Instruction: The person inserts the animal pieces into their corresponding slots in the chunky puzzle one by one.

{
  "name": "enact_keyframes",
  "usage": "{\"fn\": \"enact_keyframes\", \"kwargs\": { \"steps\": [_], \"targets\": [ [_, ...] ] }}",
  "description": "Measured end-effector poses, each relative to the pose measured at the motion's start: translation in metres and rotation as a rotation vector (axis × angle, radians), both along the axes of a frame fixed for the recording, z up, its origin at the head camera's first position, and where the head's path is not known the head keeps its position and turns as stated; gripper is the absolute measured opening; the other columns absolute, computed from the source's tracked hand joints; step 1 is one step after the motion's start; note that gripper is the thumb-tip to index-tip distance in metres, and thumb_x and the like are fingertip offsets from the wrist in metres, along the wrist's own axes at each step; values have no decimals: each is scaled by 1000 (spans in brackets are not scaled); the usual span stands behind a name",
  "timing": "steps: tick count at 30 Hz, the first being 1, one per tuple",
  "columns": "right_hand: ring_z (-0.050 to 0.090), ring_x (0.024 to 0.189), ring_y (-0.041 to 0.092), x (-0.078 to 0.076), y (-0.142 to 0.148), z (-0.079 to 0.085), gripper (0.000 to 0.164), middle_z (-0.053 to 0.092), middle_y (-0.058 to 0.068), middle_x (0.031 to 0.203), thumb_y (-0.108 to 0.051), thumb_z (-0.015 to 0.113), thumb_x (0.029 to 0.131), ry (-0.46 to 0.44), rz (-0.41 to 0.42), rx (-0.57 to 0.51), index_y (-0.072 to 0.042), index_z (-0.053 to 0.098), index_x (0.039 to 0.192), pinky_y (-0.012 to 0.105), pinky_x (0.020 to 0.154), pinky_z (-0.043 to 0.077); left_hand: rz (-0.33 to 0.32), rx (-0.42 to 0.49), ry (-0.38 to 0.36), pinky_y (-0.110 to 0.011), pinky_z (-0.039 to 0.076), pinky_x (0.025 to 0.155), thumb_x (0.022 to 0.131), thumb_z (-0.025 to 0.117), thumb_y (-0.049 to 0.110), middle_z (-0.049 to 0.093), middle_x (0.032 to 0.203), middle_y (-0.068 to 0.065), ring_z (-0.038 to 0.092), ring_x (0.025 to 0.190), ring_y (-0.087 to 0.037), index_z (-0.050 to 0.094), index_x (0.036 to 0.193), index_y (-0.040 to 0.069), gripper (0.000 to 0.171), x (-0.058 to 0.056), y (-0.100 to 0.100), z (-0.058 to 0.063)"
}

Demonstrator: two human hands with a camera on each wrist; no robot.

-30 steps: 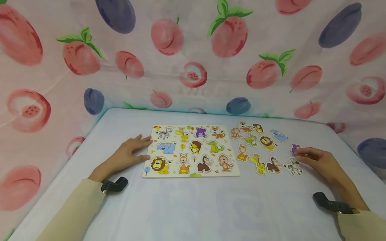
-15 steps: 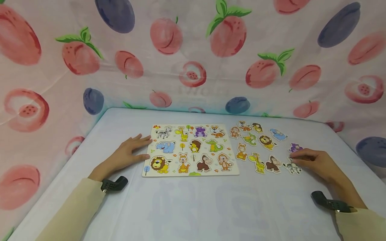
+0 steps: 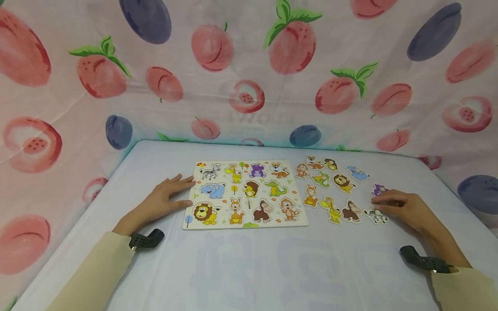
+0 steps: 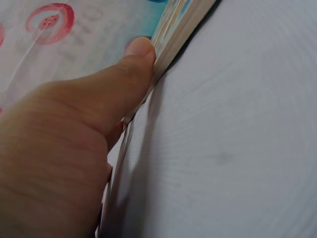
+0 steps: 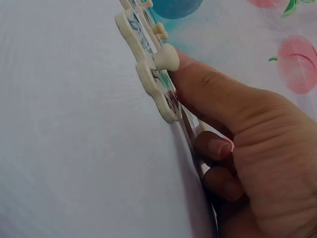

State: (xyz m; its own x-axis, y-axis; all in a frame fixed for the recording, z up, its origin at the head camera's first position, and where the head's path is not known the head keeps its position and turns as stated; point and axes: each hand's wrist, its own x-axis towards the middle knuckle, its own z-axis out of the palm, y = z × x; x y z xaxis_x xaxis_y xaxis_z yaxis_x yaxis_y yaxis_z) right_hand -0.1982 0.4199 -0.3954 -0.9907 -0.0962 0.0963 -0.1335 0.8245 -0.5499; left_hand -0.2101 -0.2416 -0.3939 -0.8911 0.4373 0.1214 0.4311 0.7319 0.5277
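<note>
Firstly, zebra (image 3: 376,216): lower right of the loose pieces (image 3: 344,183) at frame right; its knob (image 5: 167,58) met a digit of the right hand (image 3: 407,211), though whether its fingers pinched could not be told. A firm two-sided pinch, lifted straight, seemed the soundest handling, clear of the hippo (image 3: 378,189) just above. Left hand (image 3: 166,193): digits apart, thumb touching left edge of the board (image 3: 218,227), mid-frame; light pressure there seemed enough. Table (image 3: 241,268): white cloth, lower frame. Backdrop (image 3: 249,52): peach-and-plum print, creased, upper frame.
</note>
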Motion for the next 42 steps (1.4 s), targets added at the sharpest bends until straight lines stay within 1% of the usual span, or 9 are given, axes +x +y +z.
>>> {"fn": "enact_keyframes", "kwargs": {
  "steps": [2,5,10,14,19,22,25,31,42],
  "targets": [
    [44,101,1,0,-1,1,35,64,5,113,-40,71,86,-3,3,6,-15,73,111,18,77,36,-3,-1,1,-55,7,113,86,69,41,37,150,-3,15,143,-34,48,142,12,66,0,0,0],
    [46,96,1,0,-3,3,37,65,8,113,-40,71,85,-29,4,4,-14,72,111,17,74,37,-8,2,5,-55,7,113,87,68,42,37,150,-4,15,143,-35,48,142,12,66,1,0,0],
    [49,91,3,1,-4,9,37,67,5,108,-40,72,85,-75,31,0,-12,73,110,19,72,38,6,-6,-10,-56,7,113,86,68,43,37,151,-2,14,144,-33,47,142,13,67,1,1,2],
    [49,90,3,1,-4,14,30,66,3,107,-34,73,85,-95,91,-3,-13,74,107,17,71,39,12,-9,-16,-56,7,113,86,68,43,36,151,-2,14,144,-32,47,143,13,67,1,1,3],
    [50,94,-2,0,-1,17,24,66,1,107,-28,75,84,-119,159,-12,-14,75,104,13,74,41,17,-6,-18,-57,7,113,86,68,42,37,151,-2,14,144,-33,47,142,13,67,1,1,3],
    [51,93,-2,0,0,18,23,66,-2,105,-26,76,83,-129,187,-11,-14,75,102,14,73,43,16,-1,-16,-59,7,112,86,68,42,37,151,-4,14,143,-34,47,142,12,68,2,1,3],
    [52,90,2,0,1,19,21,66,-2,103,-24,76,83,-134,220,-8,-14,75,101,18,70,45,13,1,-11,-59,6,112,86,68,42,37,151,-5,14,143,-35,47,142,11,68,3,1,3],
    [51,83,8,1,1,20,20,65,-3,99,-21,76,83,-133,255,-9,-13,75,101,21,64,44,24,-2,-14,-59,6,112,86,68,43,36,151,-3,14,144,-33,47,143,12,68,3,2,2],
    [49,80,10,1,3,18,23,65,-4,98,-19,76,82,-140,266,-36,-10,74,103,23,60,42,20,-8,-21,-56,6,113,86,68,44,36,151,-1,13,144,-31,47,143,14,68,2,1,2]
  ]
}}
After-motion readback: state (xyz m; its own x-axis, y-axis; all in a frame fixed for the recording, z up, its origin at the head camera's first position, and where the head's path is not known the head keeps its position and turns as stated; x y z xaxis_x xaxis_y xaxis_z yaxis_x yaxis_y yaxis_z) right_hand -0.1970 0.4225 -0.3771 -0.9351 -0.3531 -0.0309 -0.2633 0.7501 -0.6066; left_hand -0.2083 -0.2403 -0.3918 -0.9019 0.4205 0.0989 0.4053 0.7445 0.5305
